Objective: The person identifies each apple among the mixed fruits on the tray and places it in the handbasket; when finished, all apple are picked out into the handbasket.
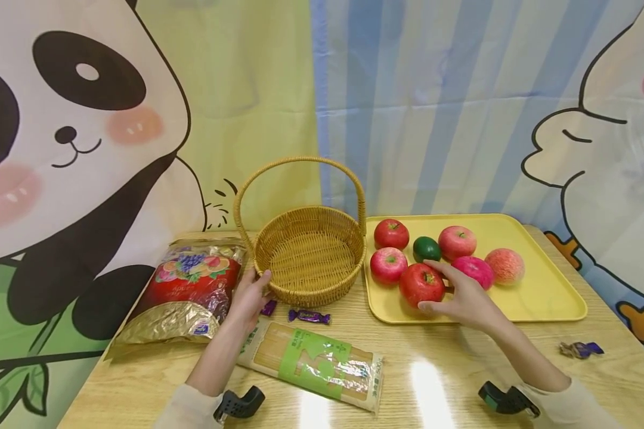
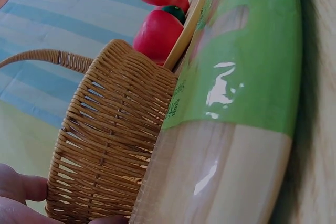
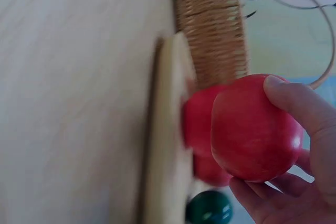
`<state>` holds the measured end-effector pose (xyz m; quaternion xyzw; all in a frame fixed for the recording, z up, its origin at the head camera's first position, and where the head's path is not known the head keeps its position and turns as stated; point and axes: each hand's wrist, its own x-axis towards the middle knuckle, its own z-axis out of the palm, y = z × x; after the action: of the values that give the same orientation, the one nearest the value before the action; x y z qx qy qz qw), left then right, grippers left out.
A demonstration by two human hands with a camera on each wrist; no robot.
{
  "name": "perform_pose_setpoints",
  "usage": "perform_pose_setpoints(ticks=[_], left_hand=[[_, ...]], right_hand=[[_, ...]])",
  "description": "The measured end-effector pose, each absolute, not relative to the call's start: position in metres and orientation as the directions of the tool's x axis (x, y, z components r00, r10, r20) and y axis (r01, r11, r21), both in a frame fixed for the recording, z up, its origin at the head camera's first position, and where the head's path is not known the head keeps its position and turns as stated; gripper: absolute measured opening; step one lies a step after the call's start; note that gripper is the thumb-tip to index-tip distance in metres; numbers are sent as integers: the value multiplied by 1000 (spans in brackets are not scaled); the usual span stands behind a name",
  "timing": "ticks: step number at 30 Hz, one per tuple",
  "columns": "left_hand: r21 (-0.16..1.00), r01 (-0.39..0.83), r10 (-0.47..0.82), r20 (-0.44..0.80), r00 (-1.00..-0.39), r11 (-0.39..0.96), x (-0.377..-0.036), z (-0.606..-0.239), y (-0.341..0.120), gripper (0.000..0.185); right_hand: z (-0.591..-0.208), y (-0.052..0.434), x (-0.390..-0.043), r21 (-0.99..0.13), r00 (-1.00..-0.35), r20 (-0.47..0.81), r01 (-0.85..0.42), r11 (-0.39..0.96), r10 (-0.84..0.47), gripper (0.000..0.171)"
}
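My left hand [image 1: 251, 298] holds the near left side of the wicker basket [image 1: 349, 280], its thumb at the rim. In the left wrist view, fingertips [image 2: 34, 188] touch the basket's woven wall [image 2: 113, 140]. Inside the basket only bare weave shows. My right hand [image 1: 464, 298] grips a large red apple [image 1: 420, 287] above the near left part of the yellow tray [image 1: 547, 298]. The right wrist view shows the thumb on one side of this apple [image 3: 254, 129] and fingers on the other, with red fruit behind it.
On the tray lie several other fruits, including a pink-red apple [image 1: 389, 266], a dark green fruit [image 1: 426, 249] and a peach [image 1: 504, 266]. A candy bag [image 1: 193, 286] stands left. Packaged noodles [image 1: 316, 363] and purple-wrapped candies [image 1: 309, 316] lie in front of the basket.
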<state>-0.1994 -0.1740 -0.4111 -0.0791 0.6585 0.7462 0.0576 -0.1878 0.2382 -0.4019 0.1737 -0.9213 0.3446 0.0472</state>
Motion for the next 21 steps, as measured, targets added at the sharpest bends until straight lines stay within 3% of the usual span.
perform_pose_setpoints(ticks=[10,21], left_hand=[[975,-205,-14,-207,-978,-91,-197,-411,-180,57],[973,-198,-6,-200,-980,-116,-202,-414,-173,54]], right_hand=[[-337,145,-220,-753,-878,140,-394,527,-457,83],[-335,42,-297,-675,-895,33,-348,651,-444,83]])
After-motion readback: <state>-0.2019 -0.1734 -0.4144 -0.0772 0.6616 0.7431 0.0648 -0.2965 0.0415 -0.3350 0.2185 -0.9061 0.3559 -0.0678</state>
